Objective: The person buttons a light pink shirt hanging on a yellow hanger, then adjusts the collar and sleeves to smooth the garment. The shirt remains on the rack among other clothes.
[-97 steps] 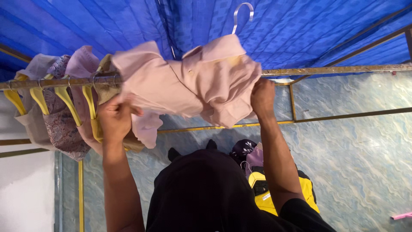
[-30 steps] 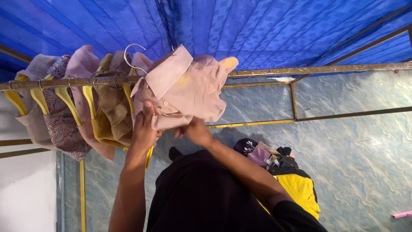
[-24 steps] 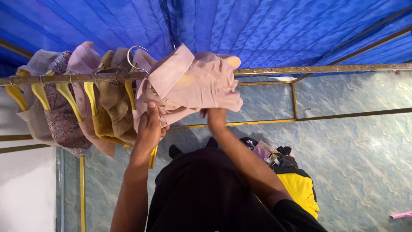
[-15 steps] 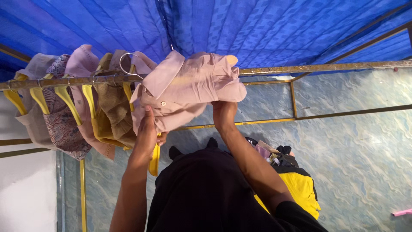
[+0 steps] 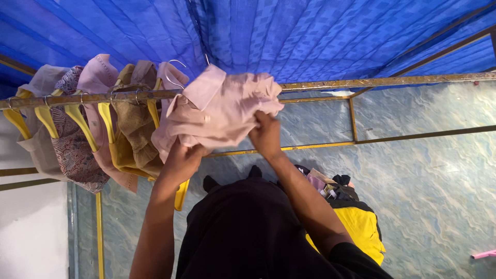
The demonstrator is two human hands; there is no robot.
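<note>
A pale pink shirt (image 5: 222, 111) is bunched up against the metal clothes rail (image 5: 361, 82), with a wire hanger hook (image 5: 173, 77) sticking out at its collar. My left hand (image 5: 183, 157) grips the shirt's lower left edge, near a yellow hanger (image 5: 182, 194) that hangs below it. My right hand (image 5: 266, 134) holds the shirt's right side just under the rail.
Several garments (image 5: 77, 134) on yellow hangers crowd the rail's left end. Blue tarpaulin (image 5: 289, 36) covers the area behind. A yellow bag (image 5: 356, 222) with small items sits on the marbled blue floor (image 5: 429, 175). A lower yellow bar (image 5: 423, 135) crosses behind.
The pink shirt has slid left along the rail toward the other garments and is now bunched. My right hand moved from under the shirt up to its right side.
</note>
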